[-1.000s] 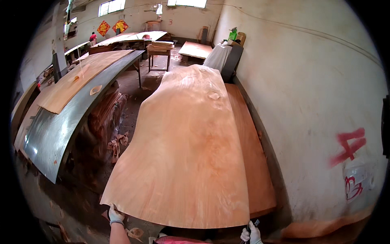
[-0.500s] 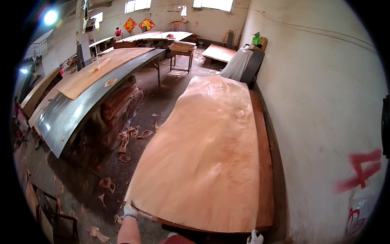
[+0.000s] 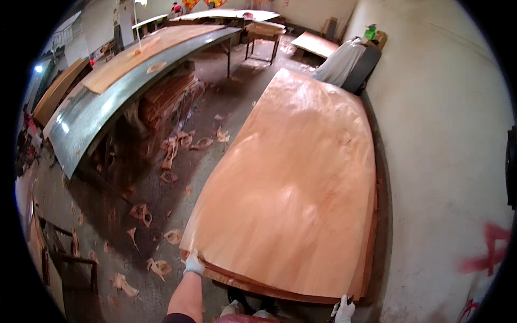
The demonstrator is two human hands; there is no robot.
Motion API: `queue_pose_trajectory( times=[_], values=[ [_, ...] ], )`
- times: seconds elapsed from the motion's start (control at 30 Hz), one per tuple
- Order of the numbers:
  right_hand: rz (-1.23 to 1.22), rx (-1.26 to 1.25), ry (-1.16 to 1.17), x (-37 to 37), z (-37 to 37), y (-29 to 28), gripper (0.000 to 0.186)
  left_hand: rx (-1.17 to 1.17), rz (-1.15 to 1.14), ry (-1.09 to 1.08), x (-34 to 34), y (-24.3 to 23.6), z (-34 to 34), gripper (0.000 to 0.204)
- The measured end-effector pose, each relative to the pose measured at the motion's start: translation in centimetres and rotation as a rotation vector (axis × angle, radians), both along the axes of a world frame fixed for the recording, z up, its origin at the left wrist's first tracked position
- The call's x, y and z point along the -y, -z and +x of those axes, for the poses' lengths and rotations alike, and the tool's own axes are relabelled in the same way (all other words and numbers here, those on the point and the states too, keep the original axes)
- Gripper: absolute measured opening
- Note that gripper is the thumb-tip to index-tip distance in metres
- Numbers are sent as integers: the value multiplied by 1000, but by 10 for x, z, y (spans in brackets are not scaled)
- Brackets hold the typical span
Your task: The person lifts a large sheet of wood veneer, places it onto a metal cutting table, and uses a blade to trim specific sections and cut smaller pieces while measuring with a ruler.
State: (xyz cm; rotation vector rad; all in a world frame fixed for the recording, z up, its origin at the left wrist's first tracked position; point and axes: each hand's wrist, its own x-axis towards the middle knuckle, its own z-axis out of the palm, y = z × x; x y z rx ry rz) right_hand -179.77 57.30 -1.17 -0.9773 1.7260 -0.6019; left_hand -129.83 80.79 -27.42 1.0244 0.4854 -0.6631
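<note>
A large, thin sheet of wood veneer (image 3: 285, 183), pale orange-brown and gently rippled, lies over a stack of similar sheets (image 3: 237, 281) beside the wall. My left hand (image 3: 194, 263), in a white glove, grips the sheet's near left corner, fingers closed on the edge. At the near right corner, my right hand (image 3: 343, 310), also gloved, is closed around the sheet's edge. Something small and dark shows at its fingers, too little visible to name. The sheet's far end lies toward the grey-white plastic cover.
To the left stands a long metal-topped table (image 3: 102, 124) carrying a veneer sheet (image 3: 156, 51), with stacked veneer (image 3: 169, 99) beneath. Torn veneer scraps (image 3: 141, 214) litter the floor. A plastic-covered object (image 3: 339, 62) stands beyond the stack; the pale wall (image 3: 436, 134) runs along the right.
The veneer sheet has shifted right and now covers most of the darker sheet that showed along its right side. Both hands moved with it, and the view has tipped downward.
</note>
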Motion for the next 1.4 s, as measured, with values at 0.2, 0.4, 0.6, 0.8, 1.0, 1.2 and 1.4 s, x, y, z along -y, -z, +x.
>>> queue_pose_trajectory(
  times=[0.2, 0.4, 0.6, 0.8, 1.0, 1.2, 1.4],
  values=[
    [-1, -109, 132, 17, -38, 60, 29, 20, 141, 150, 16, 25, -45, 35],
    [46, -235, -39, 11, -32, 71, 35, -217, 166, 133, 7, 70, -84, 44],
    [146, -267, -123, 20, -56, 111, 33, -379, 161, 17, 19, 110, -98, 50],
    [239, -287, -146, 15, -67, 133, 34, -351, 595, 73, -5, 149, -106, 29],
    [267, -358, -115, -7, -97, 149, 34, -339, 682, 184, -35, 170, -128, 31],
    [276, -278, -33, -18, -79, 156, 31, -415, 601, 60, -43, 184, -119, 19],
    [243, -192, 36, -22, -87, 172, 31, -438, 450, 76, -30, 170, -110, 45]
  ],
)
